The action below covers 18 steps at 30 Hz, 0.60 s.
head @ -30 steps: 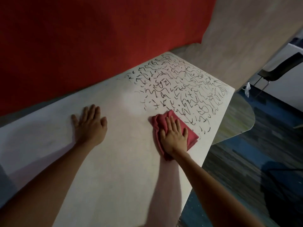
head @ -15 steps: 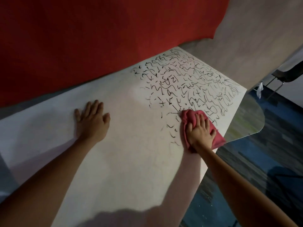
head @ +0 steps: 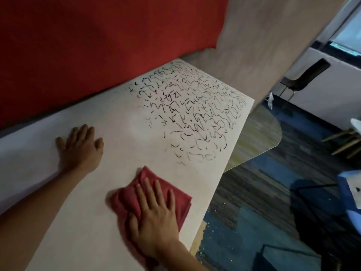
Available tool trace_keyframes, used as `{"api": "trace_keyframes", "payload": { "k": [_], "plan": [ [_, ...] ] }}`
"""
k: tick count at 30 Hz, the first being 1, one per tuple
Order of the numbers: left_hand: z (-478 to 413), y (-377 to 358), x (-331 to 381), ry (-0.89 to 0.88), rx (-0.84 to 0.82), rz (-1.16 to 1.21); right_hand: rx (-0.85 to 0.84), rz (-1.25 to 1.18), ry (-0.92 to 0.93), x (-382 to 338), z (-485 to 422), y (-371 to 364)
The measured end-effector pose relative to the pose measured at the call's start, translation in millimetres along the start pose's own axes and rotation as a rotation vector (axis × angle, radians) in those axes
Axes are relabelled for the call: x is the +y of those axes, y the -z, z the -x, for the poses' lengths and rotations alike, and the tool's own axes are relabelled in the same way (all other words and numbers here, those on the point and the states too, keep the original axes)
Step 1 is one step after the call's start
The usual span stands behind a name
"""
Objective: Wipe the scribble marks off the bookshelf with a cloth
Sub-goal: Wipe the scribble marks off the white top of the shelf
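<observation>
Pressing down with straight fingers, the right hand (head: pixel 156 218) flattens the folded red cloth (head: pixel 180 202) at lower centre, one corner pointing up-frame. At centre left, the left hand (head: pixel 81 147) lies flat, holding nothing, on the white bookshelf (head: pixel 117 133). Its long axis runs lower left to upper right, with scribble marks (head: pixel 195 114) covering the far end.

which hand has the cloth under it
The right hand, pressed flat on the red cloth near the front edge. The left hand rests bare on the white bookshelf top.

Red wall (head: pixel 97 45) — blue carpet (head: pixel 254 227), black chair (head: pixel 310 72).
</observation>
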<state>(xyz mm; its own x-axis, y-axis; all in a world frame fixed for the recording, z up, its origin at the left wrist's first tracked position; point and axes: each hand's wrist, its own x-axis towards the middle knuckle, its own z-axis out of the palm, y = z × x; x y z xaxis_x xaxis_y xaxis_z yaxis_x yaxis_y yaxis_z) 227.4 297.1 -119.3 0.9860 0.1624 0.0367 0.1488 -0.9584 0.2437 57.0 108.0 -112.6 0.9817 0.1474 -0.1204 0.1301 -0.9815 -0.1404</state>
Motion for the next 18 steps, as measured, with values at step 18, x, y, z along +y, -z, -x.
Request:
{"api": "trace_keyframes", "payload": {
  "k": [18],
  "plan": [
    [147.6, -1.7, 95.1, -0.349, -0.226, -0.183, 0.066, -0.177, -0.293, 130.5, -23.1, 27.6]
  ]
}}
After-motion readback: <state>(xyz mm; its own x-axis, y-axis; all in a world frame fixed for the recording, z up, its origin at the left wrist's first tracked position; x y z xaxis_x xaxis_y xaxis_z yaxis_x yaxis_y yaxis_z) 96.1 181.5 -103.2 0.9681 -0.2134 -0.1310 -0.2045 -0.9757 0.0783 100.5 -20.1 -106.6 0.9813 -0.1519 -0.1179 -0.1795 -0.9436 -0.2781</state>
